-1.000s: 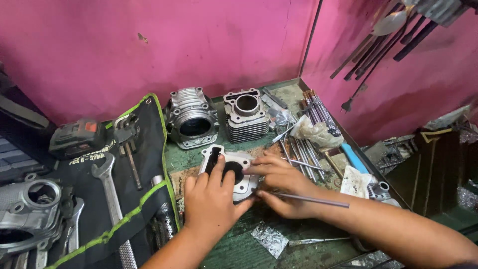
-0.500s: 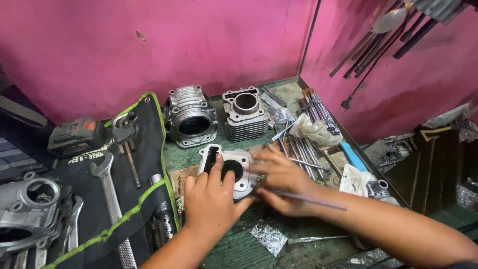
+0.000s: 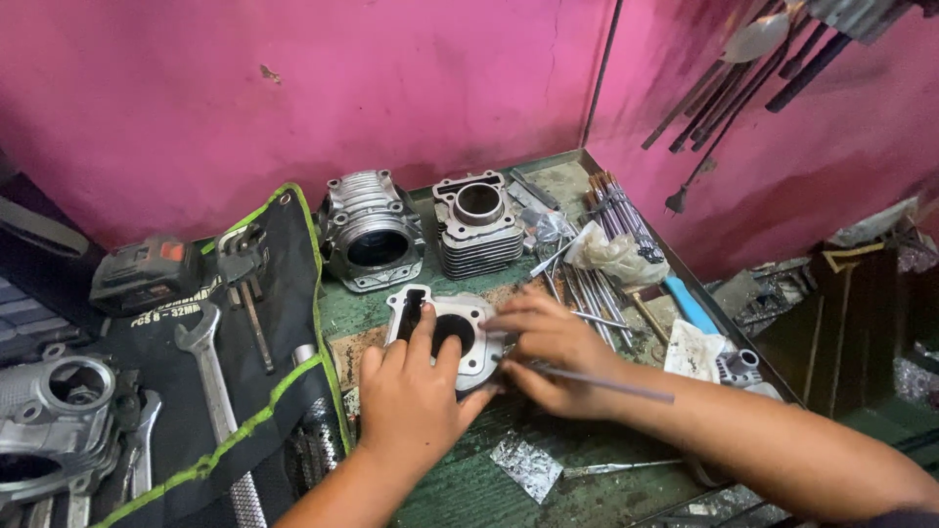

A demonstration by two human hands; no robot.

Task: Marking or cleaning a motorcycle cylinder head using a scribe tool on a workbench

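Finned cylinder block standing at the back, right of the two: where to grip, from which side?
Take the finned cylinder block across its two finned flanks, from above. It stands upright with the bore facing up, and its top is clear. Rods crowd its right side, and the other cylinder sits close on its left.

Bare forearms, no sleeves, no gloves

Green workbench (image 3: 548, 489), worn top, set in a pink-walled corner. On it: 2 finned engine cylinders (image 3: 372, 233) (image 3: 477, 227) at back, a flat cylinder block (image 3: 452, 328) in front, black tool roll w/ green trim (image 3: 264, 391) left, loose metal rods (image 3: 606, 220) right, foil scrap (image 3: 525, 467) near front.
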